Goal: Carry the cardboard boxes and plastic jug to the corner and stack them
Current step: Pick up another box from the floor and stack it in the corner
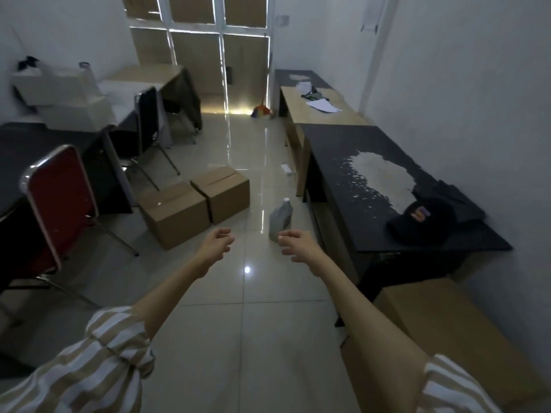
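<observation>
Two closed cardboard boxes stand side by side on the tiled floor ahead: the nearer box and the farther box. A grey plastic jug stands upright on the floor to their right, near a black table. My left hand and my right hand reach forward at mid-height, both empty with loosely curled, parted fingers. The right hand is just below the jug in view and apart from it. Another cardboard box lies on the floor at lower right, by the wall.
A black table with a dark cap and a worn white patch lines the right wall, wooden desks behind it. A red chair and a black chair stand at the left desks. Tiled floor runs down the middle.
</observation>
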The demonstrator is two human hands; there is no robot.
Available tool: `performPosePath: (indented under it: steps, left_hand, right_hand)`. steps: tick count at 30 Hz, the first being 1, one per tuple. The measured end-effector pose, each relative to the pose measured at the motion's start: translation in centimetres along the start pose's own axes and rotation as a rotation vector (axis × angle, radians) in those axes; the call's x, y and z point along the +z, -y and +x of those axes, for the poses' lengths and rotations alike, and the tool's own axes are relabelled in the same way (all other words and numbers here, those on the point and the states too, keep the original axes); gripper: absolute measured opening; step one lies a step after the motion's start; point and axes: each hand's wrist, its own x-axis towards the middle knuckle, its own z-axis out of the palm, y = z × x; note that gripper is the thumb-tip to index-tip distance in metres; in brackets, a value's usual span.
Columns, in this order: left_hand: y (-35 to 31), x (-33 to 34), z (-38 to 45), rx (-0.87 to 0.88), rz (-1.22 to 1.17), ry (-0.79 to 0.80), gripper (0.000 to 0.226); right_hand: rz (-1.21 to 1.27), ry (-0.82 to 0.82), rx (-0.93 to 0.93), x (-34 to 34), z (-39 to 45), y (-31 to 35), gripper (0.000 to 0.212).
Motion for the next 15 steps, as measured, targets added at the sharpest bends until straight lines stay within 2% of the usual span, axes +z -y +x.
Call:
performPosePath:
  steps: [6,15]
  left_hand:
    - [-1.6,-8.2,10.0,0.005,0.018,-0.026,0.042]
    - [0.0,-16.5,27.2,-0.147,-0.042,-0.118,0.046]
  right_hand:
    - [-0.018,0.030,-0.036,6.6,10.9,6.4,0.030]
    - [-0.089,0.099,-0.036,12.5,30.4,12.8,0.026]
